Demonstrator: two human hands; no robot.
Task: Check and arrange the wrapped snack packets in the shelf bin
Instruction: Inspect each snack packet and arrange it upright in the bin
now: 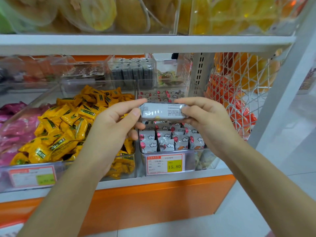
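Note:
A grey-white wrapped snack packet is held level above the clear shelf bin, its printed back turned towards me. My left hand pinches its left end between thumb and fingers. My right hand pinches its right end the same way. Below, the bin holds rows of upright packets printed with clouds and red balloons. More of these packets show behind the held one. A price tag reading 15.80 is fixed to the bin's front.
A bin of yellow wrapped snacks stands to the left, with pink packets beyond it. A white wire basket of orange packs hangs at the right. A white shelf runs overhead. Smaller clear bins sit behind.

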